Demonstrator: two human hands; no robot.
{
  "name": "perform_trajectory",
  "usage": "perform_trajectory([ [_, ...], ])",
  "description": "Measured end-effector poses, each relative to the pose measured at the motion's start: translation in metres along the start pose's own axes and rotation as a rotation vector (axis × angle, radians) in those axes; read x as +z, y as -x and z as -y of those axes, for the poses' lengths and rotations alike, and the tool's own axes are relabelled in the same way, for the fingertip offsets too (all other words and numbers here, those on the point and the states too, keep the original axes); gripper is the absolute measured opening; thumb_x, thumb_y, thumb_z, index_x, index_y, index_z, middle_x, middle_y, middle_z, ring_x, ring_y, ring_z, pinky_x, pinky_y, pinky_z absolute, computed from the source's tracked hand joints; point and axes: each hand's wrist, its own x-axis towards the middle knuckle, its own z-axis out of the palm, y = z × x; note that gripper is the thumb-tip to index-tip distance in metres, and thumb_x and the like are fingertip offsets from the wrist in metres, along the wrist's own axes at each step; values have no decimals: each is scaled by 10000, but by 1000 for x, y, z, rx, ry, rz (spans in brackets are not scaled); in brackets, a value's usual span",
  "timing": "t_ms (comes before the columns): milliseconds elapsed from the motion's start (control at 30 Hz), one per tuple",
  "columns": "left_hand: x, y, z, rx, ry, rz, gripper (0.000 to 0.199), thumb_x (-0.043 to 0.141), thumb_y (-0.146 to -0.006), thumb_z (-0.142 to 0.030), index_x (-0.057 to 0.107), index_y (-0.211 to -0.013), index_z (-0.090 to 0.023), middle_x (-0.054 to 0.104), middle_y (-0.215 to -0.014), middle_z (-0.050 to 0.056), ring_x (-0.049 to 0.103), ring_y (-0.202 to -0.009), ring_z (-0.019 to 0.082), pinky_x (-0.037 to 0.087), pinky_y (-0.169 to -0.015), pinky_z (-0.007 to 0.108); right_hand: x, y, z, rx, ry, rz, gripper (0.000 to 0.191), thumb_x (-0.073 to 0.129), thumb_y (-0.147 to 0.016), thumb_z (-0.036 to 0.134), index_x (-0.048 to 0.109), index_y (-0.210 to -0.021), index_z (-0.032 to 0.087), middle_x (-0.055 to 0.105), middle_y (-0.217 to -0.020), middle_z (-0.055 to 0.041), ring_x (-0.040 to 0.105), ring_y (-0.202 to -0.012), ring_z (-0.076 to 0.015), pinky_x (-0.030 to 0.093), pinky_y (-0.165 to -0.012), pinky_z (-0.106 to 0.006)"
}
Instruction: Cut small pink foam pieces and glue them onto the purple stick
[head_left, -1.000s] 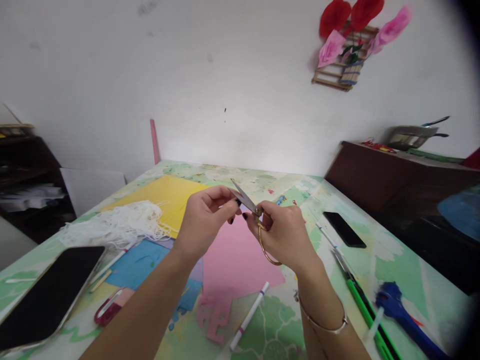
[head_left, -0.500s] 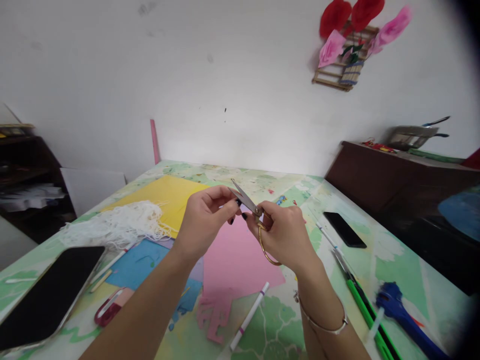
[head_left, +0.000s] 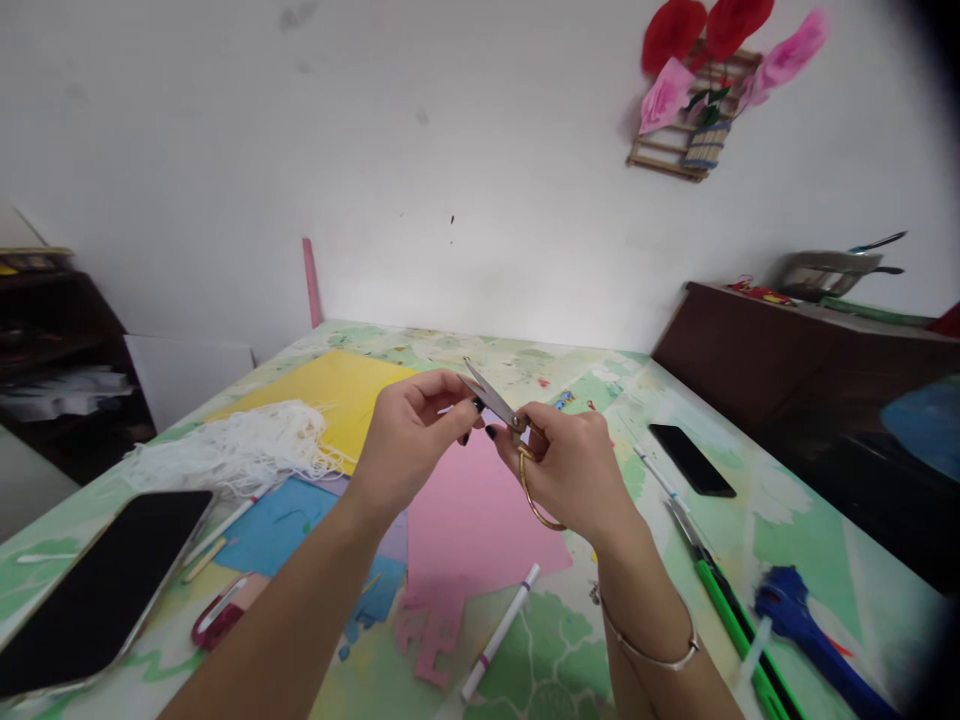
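**Right hand (head_left: 566,455) holding scissors (head_left: 496,402) above pink sheet (head_left: 480,520)**

Clock centred on the scissors, 12 pointing toward the wall (head_left: 450,150).

Right grip is clamping on the gold handles, thumb and fingers closing around them near the pivot. Blades are standing apart in a narrow V, pointing to about 11 o'clock. Left hand (head_left: 412,430) is hovering at 9 o'clock, its fingertips sitting right by the blades; I cannot tell whether that grip is pinching anything, the tips being partly hidden.

Pink sheet is lying on the counter (head_left: 566,640) at 6 o'clock, below both hands. A cut pink piece (head_left: 435,640) is lying at its near edge, toward 7 o'clock; a white marker (head_left: 499,635) with a purple band is resting at 6.

Further out: a yellow sheet (head_left: 349,390) is lying at 9 o'clock, with a heap of white strings (head_left: 247,445) covering part of it. A blue sheet (head_left: 270,530) and, beyond it, a large phone (head_left: 112,585) are lying at 8. A second phone (head_left: 691,460) is lying at 3. At 4, a green-handled cutting tool (head_left: 733,630) and a dark blue tool (head_left: 817,640) are lying side by side.

At 1 o'clock, a wooden rack (head_left: 706,147) is hanging on the wall, bearing red and pink flowers (head_left: 675,30).
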Motion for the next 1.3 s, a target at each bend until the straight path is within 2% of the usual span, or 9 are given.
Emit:
perform_trajectory([
  [200, 1, 1, -1, 50, 15, 96, 125, 572, -757, -95, 677, -793, -152, 612, -727, 12, 565, -648, 112, 444, -519, 217, -1, -1, 1, 26, -39, 8, 246, 574, -802, 333, 555, -602, 192, 390, -416, 75, 312, -406, -69, 267, -493, -223],
  [600, 1, -1, -1, 12, -9, 18, 84, 590, -733, -109, 662, -755, -147, 622, -713, 14, 568, -616, 110, 446, -512, 226, -1, -1, 2, 17, -35, -4, 249, 569, -803, 318, 549, -588, 192, 381, -408, 78, 316, -401, -70, 276, -496, -226],
  [1300, -1, -2, 0, 19, -8, 18, 79, 599, -728, -117, 666, -755, -148, 619, -699, 13, 572, -618, 113, 449, -508, 224, 0, -2, 0, 4, -7, -9, 284, 571, -805, 339, 533, -565, 193, 387, -410, 68, 309, -403, -76, 268, -476, -232],
])
